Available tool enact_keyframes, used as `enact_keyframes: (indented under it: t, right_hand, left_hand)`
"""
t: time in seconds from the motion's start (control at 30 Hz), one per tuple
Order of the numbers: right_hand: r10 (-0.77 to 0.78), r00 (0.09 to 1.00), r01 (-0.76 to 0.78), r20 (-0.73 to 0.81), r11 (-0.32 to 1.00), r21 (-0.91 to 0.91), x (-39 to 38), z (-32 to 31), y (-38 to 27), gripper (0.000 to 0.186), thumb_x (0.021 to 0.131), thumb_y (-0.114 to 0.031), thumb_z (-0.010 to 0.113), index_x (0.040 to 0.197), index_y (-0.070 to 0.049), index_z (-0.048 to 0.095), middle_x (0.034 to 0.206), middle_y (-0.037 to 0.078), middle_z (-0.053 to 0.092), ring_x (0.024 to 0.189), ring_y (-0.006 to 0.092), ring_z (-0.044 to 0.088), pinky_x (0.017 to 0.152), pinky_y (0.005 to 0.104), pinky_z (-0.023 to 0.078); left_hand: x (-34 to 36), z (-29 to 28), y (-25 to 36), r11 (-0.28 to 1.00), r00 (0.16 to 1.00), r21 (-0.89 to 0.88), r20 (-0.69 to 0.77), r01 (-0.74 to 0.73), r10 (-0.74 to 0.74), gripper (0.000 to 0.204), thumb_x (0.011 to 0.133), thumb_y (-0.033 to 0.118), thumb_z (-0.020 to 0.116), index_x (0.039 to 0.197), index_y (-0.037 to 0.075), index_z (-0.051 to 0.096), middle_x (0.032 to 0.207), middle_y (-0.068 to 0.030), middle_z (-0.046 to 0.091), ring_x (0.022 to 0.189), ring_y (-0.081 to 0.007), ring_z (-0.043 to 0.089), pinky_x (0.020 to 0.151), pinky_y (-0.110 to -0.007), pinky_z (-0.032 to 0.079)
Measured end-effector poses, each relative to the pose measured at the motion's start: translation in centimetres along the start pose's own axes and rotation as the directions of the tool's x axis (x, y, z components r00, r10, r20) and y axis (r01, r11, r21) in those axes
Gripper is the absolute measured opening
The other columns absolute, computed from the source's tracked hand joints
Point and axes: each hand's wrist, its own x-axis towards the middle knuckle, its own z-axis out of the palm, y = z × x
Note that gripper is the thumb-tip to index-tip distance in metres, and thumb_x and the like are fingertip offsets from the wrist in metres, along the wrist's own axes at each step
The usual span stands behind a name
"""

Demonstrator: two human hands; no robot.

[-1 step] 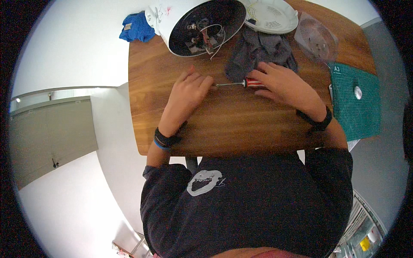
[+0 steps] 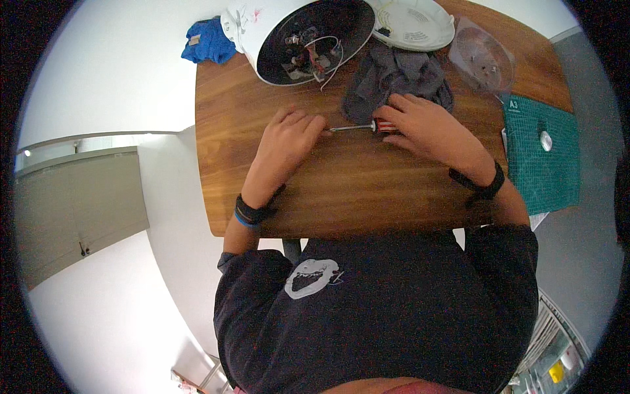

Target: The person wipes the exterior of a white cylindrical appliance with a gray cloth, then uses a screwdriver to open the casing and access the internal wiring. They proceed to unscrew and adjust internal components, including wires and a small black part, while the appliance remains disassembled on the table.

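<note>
A screwdriver (image 2: 352,127) with a red-and-white handle lies level above the wooden table (image 2: 341,190). My right hand (image 2: 423,128) is closed round its handle. The shaft points left, toward my left hand (image 2: 289,141). That hand has its fingers curled, with the fingertips and thumb close together right at the screwdriver's tip. Whatever they pinch there is too small to make out. Just beyond my right hand lies a crumpled dark grey cloth (image 2: 403,75).
At the back stand a round dark housing (image 2: 269,56) with wires and parts inside, and a white round cover (image 2: 426,23). A clear plastic bag (image 2: 482,59) holds small pieces. On the right is a green cutting mat (image 2: 541,174) with a small shiny disc (image 2: 546,140). A blue cloth (image 2: 209,43) sits back left.
The screwdriver's handle shows its stripes turned a little within my right hand. My left fingers have curled in slightly. Both hands stay in nearly the same place.
</note>
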Motion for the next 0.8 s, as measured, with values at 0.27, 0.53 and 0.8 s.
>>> enact_keyframes:
  t: [0.27, 0.53, 0.8]
  right_hand:
    - [-0.106, 0.994, 0.106, 0.009, 0.976, -0.193, 1.0, 0.7, -0.7, 0.025, 0.097, -0.015, 0.068, 0.121, -0.009, 0.067, 0.119, 0.015, 0.069, 0.113, 0.0375, 0.072, 0.092, 0.0477, 0.062]
    - [-0.03, 0.991, 0.031, -0.128, 0.999, 0.009, 1.5, 1.6, -1.2, 0.026, 0.099, -0.017, 0.077, 0.121, -0.007, 0.067, 0.118, 0.016, 0.068, 0.111, 0.0357, 0.072, 0.093, 0.0458, 0.061]
    - [0.041, 0.983, 0.039, -0.179, 0.905, 0.423, 2.8, 1.6, -2.8, 0.022, 0.103, -0.019, 0.079, 0.116, -0.003, 0.07, 0.105, 0.018, 0.077, 0.094, 0.0379, 0.077, 0.082, 0.044, 0.061]
  left_hand:
    - [0.0, -0.9, 0.6, 0.999, 1.0, -0.045, 0.025, -0.008, 0.009, 0.013, 0.097, 0.02, 0.071, 0.107, 0.012, 0.067, 0.1, -0.0087, 0.075, 0.102, -0.0297, 0.073, 0.097, -0.044, 0.053]
    - [0.4, -2.1, 0.7, 0.974, 0.994, -0.199, -0.014, 0.106, -0.111, 0.014, 0.097, 0.015, 0.07, 0.111, 0.012, 0.07, 0.101, -0.0082, 0.076, 0.101, -0.0311, 0.073, 0.094, -0.045, 0.053]
    - [2.1, -1.6, 2.1, 0.933, 0.994, -0.356, -0.076, 0.05, -0.082, 0.017, 0.096, 0.014, 0.073, 0.113, 0.012, 0.072, 0.104, -0.0085, 0.079, 0.098, -0.0324, 0.075, 0.09, -0.048, 0.055]
